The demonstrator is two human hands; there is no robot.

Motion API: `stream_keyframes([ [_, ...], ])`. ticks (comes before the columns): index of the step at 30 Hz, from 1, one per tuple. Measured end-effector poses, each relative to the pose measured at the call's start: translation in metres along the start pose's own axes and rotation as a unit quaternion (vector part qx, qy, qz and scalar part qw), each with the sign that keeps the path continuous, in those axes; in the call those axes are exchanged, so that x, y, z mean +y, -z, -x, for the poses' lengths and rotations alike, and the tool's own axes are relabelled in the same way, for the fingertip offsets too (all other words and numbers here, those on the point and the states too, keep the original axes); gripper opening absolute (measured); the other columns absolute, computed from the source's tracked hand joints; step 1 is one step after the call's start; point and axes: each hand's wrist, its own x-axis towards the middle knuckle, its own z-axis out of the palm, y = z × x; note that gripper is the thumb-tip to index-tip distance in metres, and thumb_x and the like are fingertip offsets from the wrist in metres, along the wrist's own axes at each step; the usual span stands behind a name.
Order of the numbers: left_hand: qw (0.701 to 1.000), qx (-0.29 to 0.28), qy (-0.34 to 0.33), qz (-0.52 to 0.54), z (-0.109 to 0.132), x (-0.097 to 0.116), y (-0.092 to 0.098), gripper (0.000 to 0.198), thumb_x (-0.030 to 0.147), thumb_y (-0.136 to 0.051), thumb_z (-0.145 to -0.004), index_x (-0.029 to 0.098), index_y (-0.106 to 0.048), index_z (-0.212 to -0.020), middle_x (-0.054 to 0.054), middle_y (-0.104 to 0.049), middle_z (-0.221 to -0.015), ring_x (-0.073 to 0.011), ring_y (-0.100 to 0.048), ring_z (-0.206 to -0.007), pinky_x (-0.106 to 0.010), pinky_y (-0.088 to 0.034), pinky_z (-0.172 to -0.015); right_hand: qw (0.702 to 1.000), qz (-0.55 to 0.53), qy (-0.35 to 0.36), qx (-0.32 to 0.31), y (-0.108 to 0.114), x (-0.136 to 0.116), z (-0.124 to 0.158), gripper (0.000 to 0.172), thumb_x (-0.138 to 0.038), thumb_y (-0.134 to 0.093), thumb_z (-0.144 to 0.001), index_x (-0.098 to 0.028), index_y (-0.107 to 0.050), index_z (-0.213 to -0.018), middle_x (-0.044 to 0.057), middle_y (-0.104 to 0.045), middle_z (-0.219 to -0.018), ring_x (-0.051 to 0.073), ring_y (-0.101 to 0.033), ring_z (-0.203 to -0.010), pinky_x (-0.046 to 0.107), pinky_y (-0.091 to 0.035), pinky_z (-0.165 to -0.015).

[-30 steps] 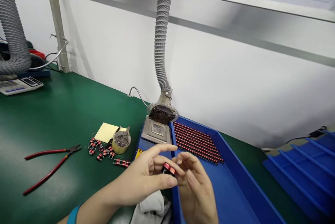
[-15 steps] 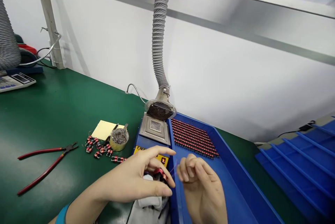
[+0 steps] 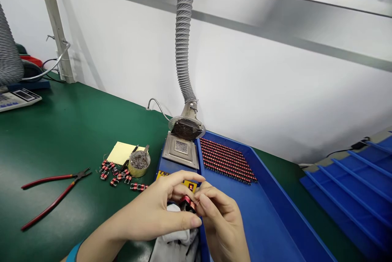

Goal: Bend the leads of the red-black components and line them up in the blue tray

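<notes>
My left hand [image 3: 159, 207] is closed round a small red and black coil [image 3: 186, 201], with the thumb below and the fingers curled over it. Fingers of my right hand [image 3: 222, 217] pinch together at the coil's right end, touching the left fingertips. What lies in that pinch is hidden. Under my hands is a crumpled grey cloth [image 3: 176, 243]. Several loose red and black coils [image 3: 118, 172] lie on the green table beside a small tub [image 3: 139, 164] of grey material.
Behind my hands sits a solder pot [image 3: 180, 154] under an extractor hood [image 3: 187, 128]. A blue tray [image 3: 260, 217] on the right holds rows of red and black coils [image 3: 226, 160]. Red-handled pliers [image 3: 58, 196] lie open at left, near a yellow pad [image 3: 121, 152].
My right hand has moved left and slightly inward, from apart over the tray to the coil's end. A thin strand seen between the hands earlier is now hidden. My left hand stays put.
</notes>
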Motion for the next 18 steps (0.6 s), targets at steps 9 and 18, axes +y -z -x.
stream_keyframes([
  [9, 0.999, 0.022, -0.013, -0.042, 0.0005, 0.0041, -0.0056, 0.045, 0.009, -0.059, -0.08, 0.026, -0.054, -0.122, 0.001, -0.065, -0.095, -0.0158, -0.061, -0.095, -0.027, -0.046, -0.087, 0.999, 0.017, 0.028, 0.015, -0.0006, 0.0029, 0.0019, 0.019, -0.029, -0.066, -0.086, -0.021, -0.07, -0.069, -0.003, -0.051, -0.061, 0.01, -0.05, -0.056, 0.022, -0.043, -0.055],
  [18, 0.999, 0.022, -0.021, -0.038, -0.0015, -0.0016, -0.0063, 0.036, 0.015, -0.047, -0.088, 0.025, -0.052, -0.122, 0.003, -0.055, -0.087, -0.0131, -0.051, -0.084, -0.026, -0.037, -0.072, 0.99, 0.107, 0.067, 0.056, 0.0018, 0.0098, 0.002, 0.014, -0.029, -0.066, -0.086, -0.024, -0.074, -0.076, -0.002, -0.053, -0.063, 0.012, -0.048, -0.061, 0.023, -0.042, -0.059],
])
